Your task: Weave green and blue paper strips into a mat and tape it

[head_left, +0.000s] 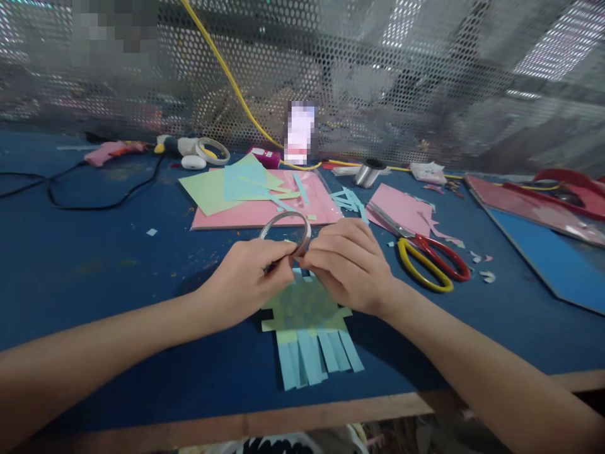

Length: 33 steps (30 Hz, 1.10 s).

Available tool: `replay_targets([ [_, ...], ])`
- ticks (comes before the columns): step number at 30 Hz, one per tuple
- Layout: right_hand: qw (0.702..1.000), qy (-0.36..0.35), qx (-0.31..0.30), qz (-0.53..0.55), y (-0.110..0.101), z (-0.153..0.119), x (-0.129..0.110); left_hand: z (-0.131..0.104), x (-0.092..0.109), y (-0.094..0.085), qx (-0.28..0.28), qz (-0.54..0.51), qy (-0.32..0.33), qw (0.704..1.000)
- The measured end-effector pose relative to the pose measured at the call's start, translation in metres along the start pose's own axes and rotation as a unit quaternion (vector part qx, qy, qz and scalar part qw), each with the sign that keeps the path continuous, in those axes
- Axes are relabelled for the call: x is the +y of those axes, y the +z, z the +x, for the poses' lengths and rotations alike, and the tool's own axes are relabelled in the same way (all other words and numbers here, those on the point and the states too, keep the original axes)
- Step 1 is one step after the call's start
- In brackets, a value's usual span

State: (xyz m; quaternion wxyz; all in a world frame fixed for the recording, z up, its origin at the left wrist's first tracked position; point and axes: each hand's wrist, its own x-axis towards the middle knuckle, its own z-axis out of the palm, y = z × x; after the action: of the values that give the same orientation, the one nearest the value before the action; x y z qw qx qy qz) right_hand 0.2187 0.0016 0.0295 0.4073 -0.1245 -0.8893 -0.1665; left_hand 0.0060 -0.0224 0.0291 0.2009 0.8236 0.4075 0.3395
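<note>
Within your left hand [248,274], hold the pinched tape roll [305,238] steady. Your right hand [350,261] curls beside it, fingertip grip hidden; slow peeling should help.

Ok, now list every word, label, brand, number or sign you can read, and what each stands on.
No text is readable.
Magenta cylinder with white markings: too small to read.
Bright upright rectangular screen: pixelated, unreadable.
Thin grey ring-shaped roll in the left hand: any marks too blurred to read.
</note>
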Motion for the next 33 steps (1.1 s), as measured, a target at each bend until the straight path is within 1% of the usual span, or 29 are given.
replay_targets([
  [2,1.000,-0.005,-0.017,0.022,-0.004,0.001,0.002,0.006,-0.011,-0.007,0.015,0.006,-0.017,1.000],
  [4,0.994,0.023,-0.063,0.082,-0.011,0.002,0.005,0.013,-0.029,-0.015,0.037,0.069,-0.030,0.996],
  [6,0.973,0.076,-0.147,0.160,-0.019,0.002,0.011,0.019,-0.047,-0.022,0.014,0.198,-0.014,0.980],
  [7,0.958,0.105,-0.190,0.186,-0.022,0.001,0.014,0.020,-0.054,-0.025,0.021,0.226,-0.014,0.974],
  [8,0.942,0.132,-0.231,0.204,-0.024,0.000,0.016,0.020,-0.058,-0.026,0.034,0.251,-0.012,0.967],
  [9,0.927,0.155,-0.264,0.216,-0.026,-0.002,0.019,0.018,-0.059,-0.026,0.058,0.276,-0.006,0.959],
  [10,0.916,0.173,-0.288,0.220,-0.026,-0.005,0.021,0.014,-0.056,-0.024,0.082,0.300,0.014,0.950],
  [11,0.908,0.186,-0.304,0.222,-0.025,-0.008,0.023,0.010,-0.051,-0.022,0.094,0.319,0.050,0.942],
  [12,0.903,0.193,-0.310,0.224,-0.023,-0.011,0.024,0.004,-0.043,-0.019,0.095,0.320,0.104,0.937],
  [13,0.901,0.196,-0.310,0.231,-0.020,-0.013,0.024,-0.002,-0.034,-0.015,0.082,0.299,0.165,0.936],
  [14,0.900,0.198,-0.305,0.241,-0.017,-0.016,0.025,-0.007,-0.025,-0.010,0.053,0.265,0.214,0.939],
  [15,0.898,0.204,-0.297,0.255,-0.015,-0.018,0.025,-0.013,-0.016,-0.005,0.013,0.219,0.247,0.944],
  [16,0.893,0.215,-0.290,0.269,-0.013,-0.019,0.025,-0.017,-0.009,0.000,-0.034,0.187,0.262,0.946],
  [17,0.885,0.234,-0.290,0.281,-0.011,-0.020,0.025,-0.021,-0.004,0.005,-0.064,0.171,0.272,0.945],
  [19,0.865,0.275,-0.297,0.297,-0.009,-0.021,0.026,-0.026,0.001,0.013,-0.091,0.162,0.268,0.945],
  [20,0.857,0.291,-0.298,0.304,-0.008,-0.021,0.026,-0.028,0.001,0.016,-0.095,0.162,0.263,0.946],
  [22,0.851,0.302,-0.289,0.317,-0.007,-0.022,0.028,-0.030,-0.001,0.019,-0.102,0.160,0.246,0.950],
  [25,0.863,0.294,-0.267,0.314,-0.003,-0.025,0.031,-0.030,-0.004,0.020,-0.125,0.158,0.220,0.954],
  [27,0.868,0.287,-0.263,0.307,-0.001,-0.027,0.033,-0.031,-0.004,0.019,-0.137,0.157,0.210,0.955],
  [30,0.876,0.277,-0.266,0.292,0.002,-0.027,0.035,-0.032,-0.004,0.019,-0.138,0.155,0.210,0.955],
  [33,0.892,0.280,-0.257,0.246,-0.004,-0.017,0.035,-0.033,-0.004,0.019,-0.138,0.156,0.215,0.954],
])
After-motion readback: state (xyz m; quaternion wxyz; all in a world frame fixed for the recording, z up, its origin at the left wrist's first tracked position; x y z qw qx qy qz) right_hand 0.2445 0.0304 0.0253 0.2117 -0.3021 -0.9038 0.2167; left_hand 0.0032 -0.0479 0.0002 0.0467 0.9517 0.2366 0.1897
